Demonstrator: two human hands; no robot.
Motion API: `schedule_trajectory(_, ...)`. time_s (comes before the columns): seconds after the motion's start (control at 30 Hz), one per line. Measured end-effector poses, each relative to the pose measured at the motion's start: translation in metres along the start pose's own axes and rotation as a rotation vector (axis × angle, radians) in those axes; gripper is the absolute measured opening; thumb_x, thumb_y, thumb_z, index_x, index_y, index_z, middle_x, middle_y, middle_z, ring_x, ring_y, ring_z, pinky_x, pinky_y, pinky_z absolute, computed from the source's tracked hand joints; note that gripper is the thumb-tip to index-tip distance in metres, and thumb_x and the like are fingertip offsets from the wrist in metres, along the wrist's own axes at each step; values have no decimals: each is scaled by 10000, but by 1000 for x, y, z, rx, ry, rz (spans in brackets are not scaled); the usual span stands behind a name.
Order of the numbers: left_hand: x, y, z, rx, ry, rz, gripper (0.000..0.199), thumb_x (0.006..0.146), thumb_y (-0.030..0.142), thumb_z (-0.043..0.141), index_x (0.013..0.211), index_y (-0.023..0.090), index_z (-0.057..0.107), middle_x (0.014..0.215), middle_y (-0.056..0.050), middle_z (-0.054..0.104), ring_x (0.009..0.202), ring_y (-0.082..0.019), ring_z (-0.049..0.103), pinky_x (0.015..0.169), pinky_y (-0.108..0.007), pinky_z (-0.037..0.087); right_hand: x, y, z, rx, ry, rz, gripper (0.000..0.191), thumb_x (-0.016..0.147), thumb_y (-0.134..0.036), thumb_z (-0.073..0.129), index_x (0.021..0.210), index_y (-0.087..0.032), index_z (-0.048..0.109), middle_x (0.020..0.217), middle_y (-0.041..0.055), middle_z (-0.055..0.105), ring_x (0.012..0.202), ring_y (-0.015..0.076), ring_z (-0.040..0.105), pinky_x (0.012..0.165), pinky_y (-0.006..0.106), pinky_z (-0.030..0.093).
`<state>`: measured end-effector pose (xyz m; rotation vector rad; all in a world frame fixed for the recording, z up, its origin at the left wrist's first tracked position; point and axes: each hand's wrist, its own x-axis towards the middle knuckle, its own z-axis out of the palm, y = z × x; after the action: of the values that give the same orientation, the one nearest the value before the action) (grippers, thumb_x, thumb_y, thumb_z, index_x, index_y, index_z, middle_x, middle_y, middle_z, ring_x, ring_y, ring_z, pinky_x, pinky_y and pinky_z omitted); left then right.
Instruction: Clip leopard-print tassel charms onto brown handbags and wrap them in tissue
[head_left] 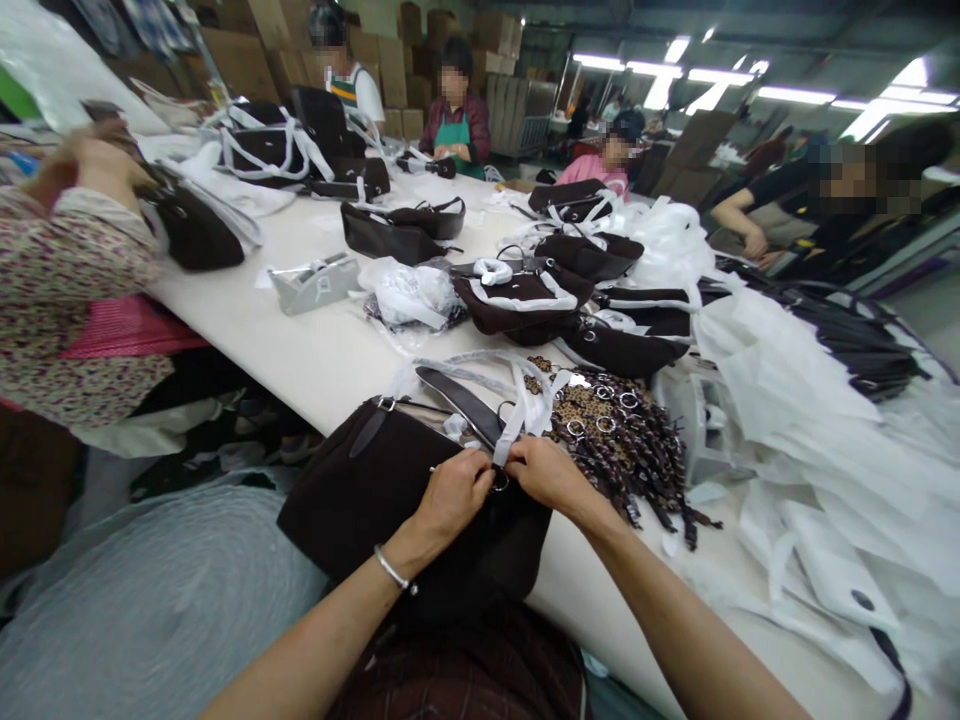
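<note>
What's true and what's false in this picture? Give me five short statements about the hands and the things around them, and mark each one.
1. The left hand and right hand are both at the upper part of a dark bag. True.
2. The bracelet is on the right arm. False: the bracelet is on the left.
3. A patterned heap lies to the right of the dark bag. True.
4. The big roll lies on the table. False: the roll is beside the table, at lower left.
5. A person across the table wears a green apron. True.
</note>
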<state>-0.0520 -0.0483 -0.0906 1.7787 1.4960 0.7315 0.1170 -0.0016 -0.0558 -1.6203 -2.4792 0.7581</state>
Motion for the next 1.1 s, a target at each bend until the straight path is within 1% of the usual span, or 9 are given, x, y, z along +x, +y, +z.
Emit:
schedule_trajectory(0.07, 2, -2, 0, -55, -20, -48, 208, 866, 223, 487, 712, 194, 624, 757, -31, 649, 715, -175, 575, 685, -259, 382, 1, 1, 0, 5, -6, -2, 229, 812, -195, 531, 831, -256, 750, 864, 30, 725, 814, 187, 636, 705, 252, 401)
schedule_trajectory(0.13, 4, -5, 0, -86, -50, -77, 219, 856, 207, 472, 717, 182, 640, 728, -26, 664, 690, -168, 589, 660, -247, 392, 2, 1, -1, 12, -14, 10, 218, 808, -197, 532, 817, -254, 743, 841, 25, 719, 799, 184, 628, 691, 249, 392)
schedule_trajectory(0.27, 6, -9, -3, -115, -104, -99, 233, 826, 145, 455, 805, 170, 685, 800, -32, 709, 750, -168, 625, 711, -239, 414, 5, -1, -4, 32, -53, 38, 192, 799, -213, 547, 818, -247, 735, 810, 12, 712, 768, 171, 615, 649, 241, 366)
schedule_trajectory(0.4, 7, -8, -5, -107, -139, -98, 250, 812, 122, 455, 806, 177, 699, 796, -27, 701, 769, -167, 614, 729, -240, 401, 6, -3, -5, 43, -100, 52, 203, 804, -230, 553, 863, -247, 746, 829, 10, 719, 783, 164, 617, 655, 233, 364)
schedule_trajectory(0.67, 12, -11, -7, -123, -189, -166, 240, 812, 223, 477, 654, 157, 645, 581, 16, 557, 565, -128, 485, 550, -230, 310, 3, 0, -2, 81, -89, 47, 216, 793, -223, 567, 885, -260, 759, 841, 4, 732, 806, 171, 639, 707, 237, 398)
schedule_trajectory(0.77, 9, -9, -5, -135, -173, -195, 194, 779, 259, 526, 667, 157, 648, 582, 22, 562, 539, -121, 482, 525, -226, 304, 2, -2, -1, 87, -77, 49, 224, 789, -206, 561, 874, -260, 761, 854, 3, 738, 805, 170, 644, 708, 236, 407)
schedule_trajectory(0.93, 5, -2, 0, -112, -74, -195, 139, 762, 230, 540, 656, 174, 610, 628, 10, 596, 617, -139, 534, 585, -232, 334, 2, -2, 0, 74, -27, 22, 227, 788, -178, 551, 838, -246, 762, 845, 15, 736, 799, 174, 643, 711, 246, 413)
schedule_trajectory(1.03, 3, 0, -8, -104, -45, -174, 157, 801, 219, 501, 666, 193, 575, 643, 17, 593, 639, -143, 539, 619, -236, 350, -1, 1, -4, 139, -28, 0, 203, 792, -178, 564, 808, -233, 758, 800, 9, 731, 751, 170, 641, 693, 254, 427)
schedule_trajectory(1.1, 0, 1, -17, -104, -22, -166, 174, 840, 221, 465, 697, 200, 562, 705, 13, 619, 692, -148, 560, 666, -241, 369, -7, 3, -9, 203, 28, 7, 182, 794, -183, 585, 841, -230, 754, 801, 4, 731, 736, 169, 642, 705, 263, 450)
